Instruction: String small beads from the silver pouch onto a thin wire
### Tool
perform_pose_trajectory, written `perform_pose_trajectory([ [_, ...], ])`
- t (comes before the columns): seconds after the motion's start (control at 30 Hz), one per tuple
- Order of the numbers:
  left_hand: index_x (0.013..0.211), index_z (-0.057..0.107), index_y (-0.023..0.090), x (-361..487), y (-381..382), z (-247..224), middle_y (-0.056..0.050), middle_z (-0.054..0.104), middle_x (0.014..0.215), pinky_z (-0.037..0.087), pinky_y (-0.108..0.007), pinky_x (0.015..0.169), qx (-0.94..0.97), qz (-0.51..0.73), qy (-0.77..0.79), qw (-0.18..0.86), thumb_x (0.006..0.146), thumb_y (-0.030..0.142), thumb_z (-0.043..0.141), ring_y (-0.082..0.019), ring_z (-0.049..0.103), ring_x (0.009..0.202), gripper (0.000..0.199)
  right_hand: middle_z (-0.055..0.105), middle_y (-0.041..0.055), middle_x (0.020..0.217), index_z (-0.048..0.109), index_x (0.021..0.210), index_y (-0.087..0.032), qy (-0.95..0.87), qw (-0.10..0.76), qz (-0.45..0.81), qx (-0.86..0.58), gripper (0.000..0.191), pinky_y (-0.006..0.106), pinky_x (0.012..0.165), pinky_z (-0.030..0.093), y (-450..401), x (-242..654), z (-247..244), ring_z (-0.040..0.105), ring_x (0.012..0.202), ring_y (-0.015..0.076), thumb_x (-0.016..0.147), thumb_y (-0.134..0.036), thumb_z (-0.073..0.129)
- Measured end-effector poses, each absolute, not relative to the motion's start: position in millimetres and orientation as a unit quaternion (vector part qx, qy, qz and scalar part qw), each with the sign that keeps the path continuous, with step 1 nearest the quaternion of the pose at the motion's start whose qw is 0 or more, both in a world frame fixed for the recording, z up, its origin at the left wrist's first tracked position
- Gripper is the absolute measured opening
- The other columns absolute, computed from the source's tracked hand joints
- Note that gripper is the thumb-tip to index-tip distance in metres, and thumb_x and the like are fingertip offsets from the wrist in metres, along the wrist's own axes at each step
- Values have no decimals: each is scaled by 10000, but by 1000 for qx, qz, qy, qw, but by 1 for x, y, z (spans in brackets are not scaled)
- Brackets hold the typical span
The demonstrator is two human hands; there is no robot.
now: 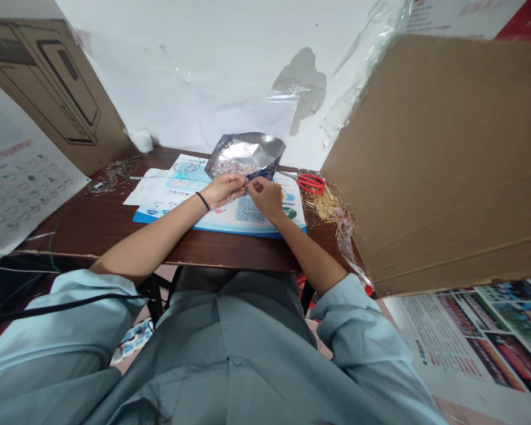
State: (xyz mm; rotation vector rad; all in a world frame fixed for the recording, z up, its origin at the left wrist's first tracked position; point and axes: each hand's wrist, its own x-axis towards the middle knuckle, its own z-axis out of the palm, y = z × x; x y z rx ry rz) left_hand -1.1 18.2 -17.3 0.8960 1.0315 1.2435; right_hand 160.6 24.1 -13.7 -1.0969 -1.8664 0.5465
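My left hand [225, 190], with a black band at the wrist, and my right hand [266, 196] meet fingertip to fingertip over the printed sheets. Both are closed in a pinch. Whatever is between the fingers is too small to make out. Just behind them stands an open silver-lined pouch [265, 147] holding many small pink and white beads [230, 167]. A thin strand with white beads [137, 177] lies to the left. Under my hands are printed paper sheets [181, 215] with a blue edge.
Red-handled scissors [310, 183] rest beside a pile of thin gold-coloured pieces [322, 205] at the right. Tangled clear thread [110, 177] lies on the brown table [230, 251] at the left. Cardboard panels [442, 159] wall in both sides, with crumpled clear plastic [346, 236] by the right one.
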Motion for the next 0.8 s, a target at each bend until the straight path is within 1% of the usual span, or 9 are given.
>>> perform_pose_trajectory([
  [0.1, 855, 717, 106, -1, 18, -16, -32, 705, 754, 561, -170, 703, 382, 539, 448, 603, 876, 128, 751, -62, 665, 657, 46, 627, -27, 638, 621, 690, -205, -746, 442, 233, -440, 176, 291, 712, 415, 24, 161, -13, 558, 636, 134, 865, -196, 643],
  [0.3, 841, 704, 102, 1, 17, -14, -24, 699, 726, 554, -155, 657, 382, 540, 449, 601, 870, 124, 755, -57, 660, 617, 63, 630, -21, 651, 616, 687, -210, -740, 442, 255, -438, 180, 305, 737, 425, 23, 161, -13, 558, 652, 144, 866, -208, 641],
  [0.43, 821, 698, 104, 2, 16, -13, -20, 684, 699, 543, -150, 641, 383, 542, 450, 598, 895, 119, 724, -52, 646, 598, 80, 633, -17, 658, 624, 691, -210, -742, 435, 255, -441, 181, 307, 744, 429, 23, 161, -13, 558, 654, 146, 871, -214, 633],
  [0.67, 803, 707, 112, 1, 17, -15, -17, 663, 675, 540, -173, 642, 396, 541, 442, 596, 869, 151, 765, -63, 636, 601, 96, 627, -28, 629, 625, 687, -209, -748, 443, 229, -437, 174, 288, 693, 413, 25, 161, -15, 547, 620, 134, 861, -214, 625],
  [0.8, 788, 715, 108, 0, 19, -18, -18, 664, 665, 541, -168, 638, 403, 538, 440, 595, 839, 122, 787, -66, 640, 601, 90, 639, -24, 637, 630, 691, -208, -749, 444, 219, -440, 167, 282, 686, 419, 26, 161, -16, 559, 624, 135, 857, -208, 612],
])
